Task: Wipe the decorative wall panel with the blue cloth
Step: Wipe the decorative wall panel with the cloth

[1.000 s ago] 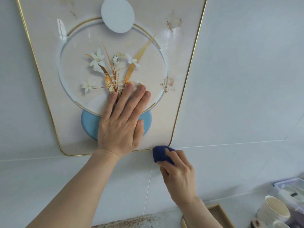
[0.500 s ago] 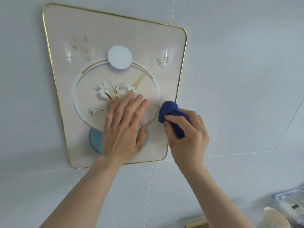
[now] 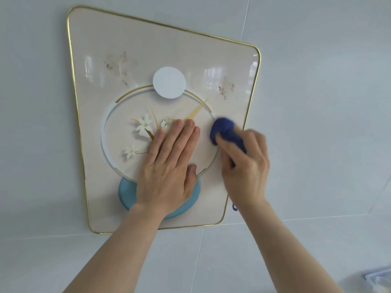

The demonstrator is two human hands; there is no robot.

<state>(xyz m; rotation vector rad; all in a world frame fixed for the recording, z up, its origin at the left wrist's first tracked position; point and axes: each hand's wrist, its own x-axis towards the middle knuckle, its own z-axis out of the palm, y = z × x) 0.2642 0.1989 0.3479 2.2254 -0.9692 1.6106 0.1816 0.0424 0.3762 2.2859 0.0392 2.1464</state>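
Observation:
The decorative wall panel [image 3: 135,49] is cream with a gold rim, a ring motif, white flowers, a white disc and a blue half-disc. It hangs on the pale tiled wall. My left hand [image 3: 169,166] lies flat on the panel's lower middle, fingers together, covering part of the flowers. My right hand [image 3: 245,166] grips the bunched blue cloth [image 3: 224,130] and presses it on the panel's right side, at the ring's edge. Brown stains sit at the upper left [image 3: 118,64] and the upper right [image 3: 225,89] of the panel.
Pale wall tiles [image 3: 317,123] with grout lines surround the panel. A corner of a clear plastic container [image 3: 378,278] shows at the bottom right.
My right hand rose with the cloth from below the panel's bottom edge up to the ring's right side. The view tilted upward, so the whole panel shows. My left hand stayed flat.

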